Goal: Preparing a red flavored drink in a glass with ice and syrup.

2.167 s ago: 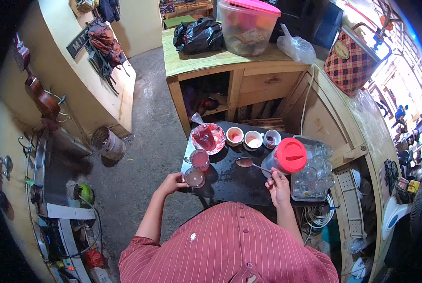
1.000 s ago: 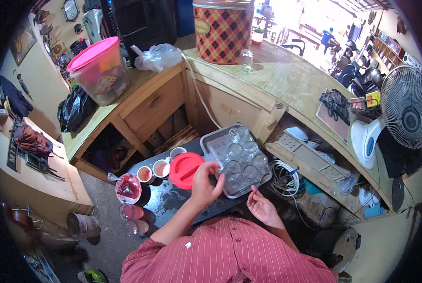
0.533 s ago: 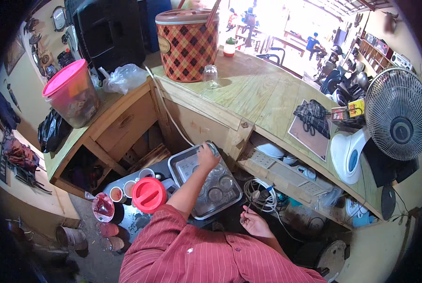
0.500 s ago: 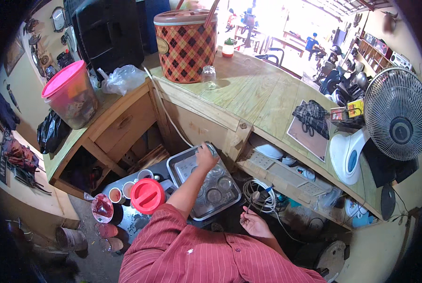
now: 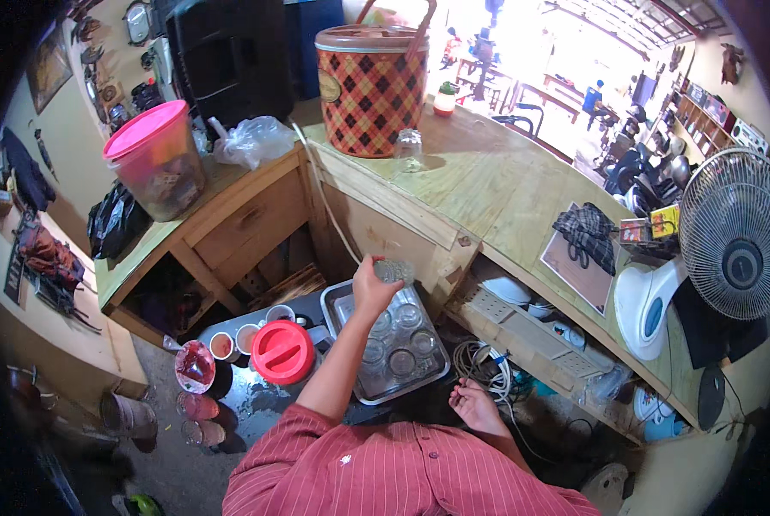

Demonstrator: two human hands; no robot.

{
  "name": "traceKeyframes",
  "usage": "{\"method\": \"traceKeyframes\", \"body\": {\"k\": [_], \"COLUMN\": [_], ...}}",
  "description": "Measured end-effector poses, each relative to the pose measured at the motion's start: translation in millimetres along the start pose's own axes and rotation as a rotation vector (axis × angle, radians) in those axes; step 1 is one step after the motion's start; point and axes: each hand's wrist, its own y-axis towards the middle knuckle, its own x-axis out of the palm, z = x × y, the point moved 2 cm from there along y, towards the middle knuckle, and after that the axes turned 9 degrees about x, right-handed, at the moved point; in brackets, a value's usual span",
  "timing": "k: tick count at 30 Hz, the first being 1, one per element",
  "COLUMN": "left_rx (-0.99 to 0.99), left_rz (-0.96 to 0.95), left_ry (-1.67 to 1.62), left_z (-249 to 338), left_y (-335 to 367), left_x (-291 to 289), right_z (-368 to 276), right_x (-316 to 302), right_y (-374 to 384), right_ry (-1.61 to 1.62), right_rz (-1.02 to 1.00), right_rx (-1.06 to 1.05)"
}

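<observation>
Seen from my remote post, the left hand closes around a clear glass, fingers curled on its side, at the far corner of a metal tray. I cannot tell whether the glass touches the tray. The right hand sits off the tray's near right corner, palm up, its fingers loosely bent and slightly apart; I cannot make out whether anything thin lies between them. Just beyond it is a coil of white cable.

More clear glasses stand grouped on the tray toward its right and near edges. The tray takes the right end of a low black table, wet in patches. Beside its left edge I see a jug with a red lid; three white cups line the table's far edge. A bowl of red contents occupies the far left corner, and two glass mugs of reddish drink stand at the left edge, nearer the wearer.

On the wooden counter behind, a plaid cooler stands with a glass beside it near the front edge. A fan rises at the counter's right end, a pink-lidded tub at its left. In the bright background, a person in blue sits.
</observation>
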Motion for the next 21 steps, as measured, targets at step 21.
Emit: {"method": "traceKeyframes", "body": {"k": [21], "left_rx": [-0.340], "left_rz": [0.023], "left_ry": [-1.016], "left_z": [-14.0], "left_y": [-210.3], "left_x": [-274.5], "right_z": [166.6], "right_x": [236.3], "right_y": [21.2], "right_ry": [-0.969], "right_rz": [-0.558], "right_rx": [-0.466]}}
